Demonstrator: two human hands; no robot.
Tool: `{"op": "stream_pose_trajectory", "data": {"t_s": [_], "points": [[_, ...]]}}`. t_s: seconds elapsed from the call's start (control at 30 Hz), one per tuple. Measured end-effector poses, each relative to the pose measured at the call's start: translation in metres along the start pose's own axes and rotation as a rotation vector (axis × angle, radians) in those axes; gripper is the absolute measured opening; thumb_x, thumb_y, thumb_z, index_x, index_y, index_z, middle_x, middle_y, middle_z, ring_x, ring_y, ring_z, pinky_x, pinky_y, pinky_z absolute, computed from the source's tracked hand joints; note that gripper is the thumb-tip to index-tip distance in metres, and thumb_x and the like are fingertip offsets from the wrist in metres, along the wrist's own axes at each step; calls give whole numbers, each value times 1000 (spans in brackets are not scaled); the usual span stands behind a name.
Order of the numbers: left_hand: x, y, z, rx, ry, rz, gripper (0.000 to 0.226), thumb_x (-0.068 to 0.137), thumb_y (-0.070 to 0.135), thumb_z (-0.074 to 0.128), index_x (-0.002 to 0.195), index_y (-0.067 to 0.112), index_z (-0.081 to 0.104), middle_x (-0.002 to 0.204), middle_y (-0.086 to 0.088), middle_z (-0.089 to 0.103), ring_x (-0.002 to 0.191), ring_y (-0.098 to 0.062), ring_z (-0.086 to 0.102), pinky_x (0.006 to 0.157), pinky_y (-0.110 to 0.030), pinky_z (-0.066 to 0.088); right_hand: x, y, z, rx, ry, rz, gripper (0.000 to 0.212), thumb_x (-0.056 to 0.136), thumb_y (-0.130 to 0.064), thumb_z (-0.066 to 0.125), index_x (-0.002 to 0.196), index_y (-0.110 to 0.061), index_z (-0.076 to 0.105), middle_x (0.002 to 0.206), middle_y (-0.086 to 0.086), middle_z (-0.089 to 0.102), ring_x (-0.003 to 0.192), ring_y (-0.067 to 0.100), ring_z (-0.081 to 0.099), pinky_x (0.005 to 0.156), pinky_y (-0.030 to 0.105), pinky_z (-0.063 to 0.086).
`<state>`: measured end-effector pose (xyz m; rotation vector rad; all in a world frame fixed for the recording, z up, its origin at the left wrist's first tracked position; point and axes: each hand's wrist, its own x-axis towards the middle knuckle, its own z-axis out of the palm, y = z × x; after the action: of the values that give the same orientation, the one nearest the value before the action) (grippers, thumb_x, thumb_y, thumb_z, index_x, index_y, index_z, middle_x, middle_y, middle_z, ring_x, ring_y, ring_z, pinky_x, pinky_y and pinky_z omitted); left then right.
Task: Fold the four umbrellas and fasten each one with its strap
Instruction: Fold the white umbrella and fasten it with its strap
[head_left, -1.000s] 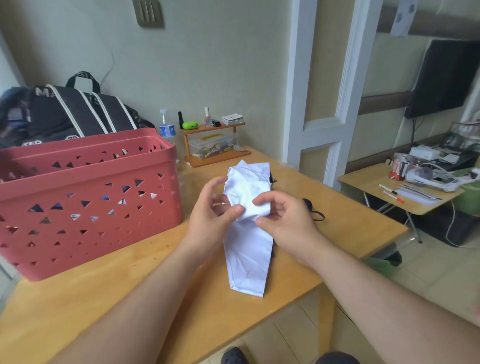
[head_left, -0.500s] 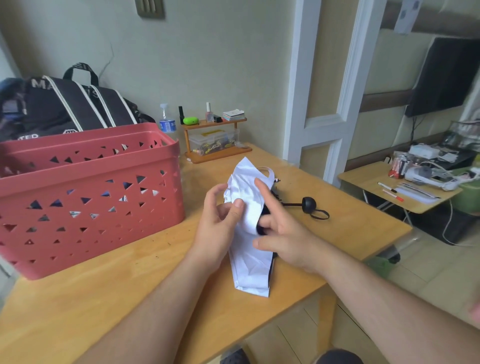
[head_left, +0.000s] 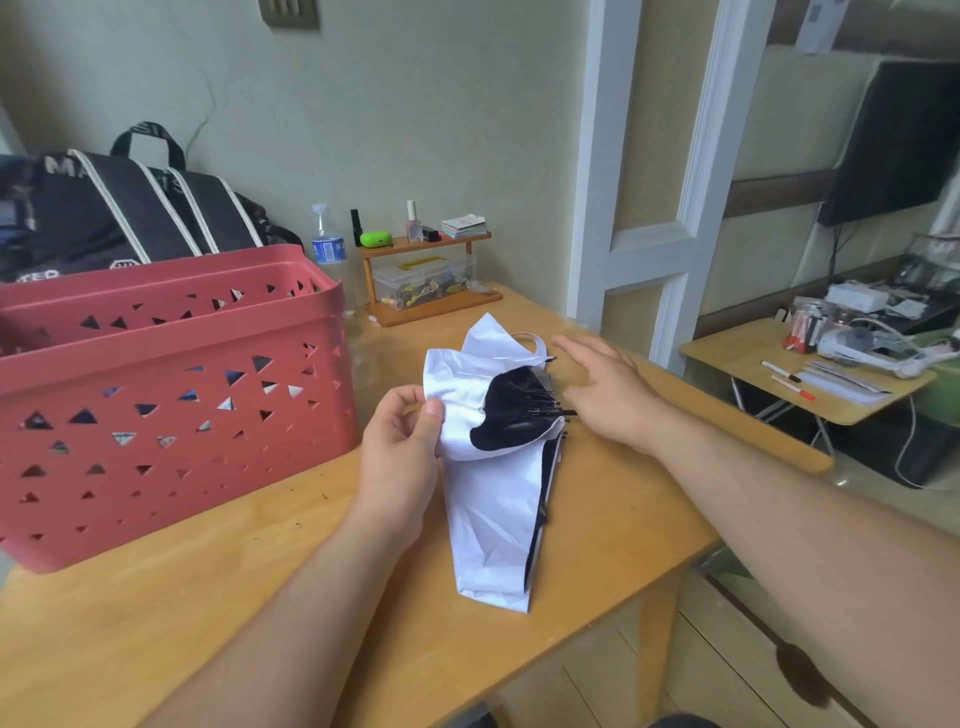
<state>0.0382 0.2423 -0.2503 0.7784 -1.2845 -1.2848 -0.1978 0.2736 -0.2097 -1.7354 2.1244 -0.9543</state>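
- Since half a second ago, the right hand (head_left: 608, 392) has let go of the white umbrella (head_left: 493, 499) and moved away to the far right side of it; now it hovers over the wooden table (head_left: 208, 597) with fingers straight and spread, holding nothing.
- White canopy fabric has fallen open where that hand pressed before, so the black inner lining (head_left: 511, 415) and the dark rib tips now show.
- Left hand (head_left: 402, 457) pinches a fold of the white fabric between the thumb and the curled fingers, at the left edge of the umbrella.
- Umbrella lies on the table between the two hands, its narrow end pointing toward the person, and its white strap (head_left: 530, 340) loops loose at the far end, not fastened.
- Just left of the left hand stands a red basket (head_left: 171, 395).
- Beyond the basket is a black bag (head_left: 130, 208), and beyond the hands a small wooden shelf (head_left: 431, 275) stands against the wall.
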Motion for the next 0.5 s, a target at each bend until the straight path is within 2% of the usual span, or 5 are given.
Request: {"op": "stream_pose_trajectory", "data": {"t_s": [0.13,0.2,0.3,0.4,0.5], "points": [[0,3,0,-2,21,-28,14,110,12,48,109,4,60,88,-4,71,77,-19,60,75,-35,50,28,-12,3,27,-133,111,70,98,-14,39,160,-43,26,165,-7,30,151,35,19,120,41,27],[-1,4,-2,-12,23,-48,17,110,12,46,101,9,60,90,-3,70,79,-18,61,79,-37,49,38,-9,9,92,-167,147,67,90,-17,42,148,-50,43,140,-4,55,131,34,47,97,37,45],[-4,11,0,-14,12,-79,26,109,14,44,84,16,51,82,2,66,76,-14,62,75,-35,46,49,3,14,135,-82,109,43,91,-14,50,123,-37,70,118,-6,67,101,19,63,72,23,45],[-4,11,1,-29,-25,-73,17,105,27,51,92,17,50,91,-6,58,85,-21,55,82,-41,42,40,11,8,101,36,27,29,93,-17,57,111,-32,75,110,-14,68,94,4,61,70,15,40],[-6,12,8,-3,-55,-74,36,102,42,58,101,7,51,98,-5,57,89,-23,50,83,-44,41,21,21,5,26,-99,-44,34,96,-28,62,129,-31,70,124,-13,67,113,7,61,89,20,43]]}}
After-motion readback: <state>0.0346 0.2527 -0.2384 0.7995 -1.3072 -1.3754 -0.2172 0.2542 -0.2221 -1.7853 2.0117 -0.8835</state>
